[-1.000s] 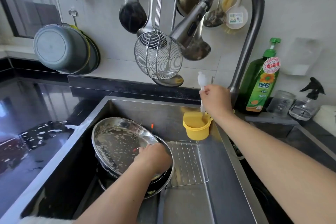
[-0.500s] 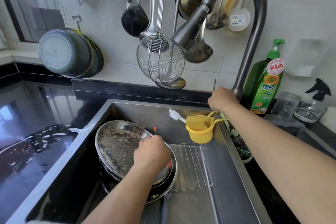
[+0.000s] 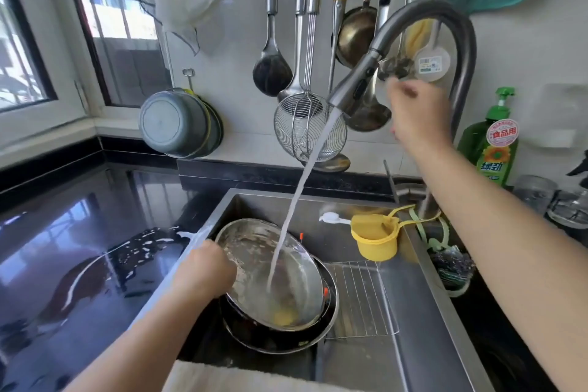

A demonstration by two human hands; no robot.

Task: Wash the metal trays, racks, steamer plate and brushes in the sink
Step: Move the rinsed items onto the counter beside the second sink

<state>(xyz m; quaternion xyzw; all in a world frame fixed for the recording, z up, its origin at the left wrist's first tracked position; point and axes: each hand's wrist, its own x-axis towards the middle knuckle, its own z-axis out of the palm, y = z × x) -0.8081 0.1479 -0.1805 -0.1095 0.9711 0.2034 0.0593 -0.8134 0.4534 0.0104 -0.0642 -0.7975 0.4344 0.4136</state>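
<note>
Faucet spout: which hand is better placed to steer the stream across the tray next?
Right. The right hand is raised beside the faucet spout, free and close to it. The left hand is busy gripping the tilted round metal tray in the sink under the running water.

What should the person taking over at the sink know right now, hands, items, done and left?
Left hand grips the left rim of the round metal tray, tilted under the running stream from the faucet head.
Right hand is raised beside the faucet head, blurred; whether it holds anything is unclear.
The tray rests on a dark pan in the sink; the wire rack lies flat to its right. A white brush lies at the back beside the yellow cup.
Done: water on, tray being rinsed, residue still inside.
Left: finish the tray, then rack, brush and the rest.
</note>
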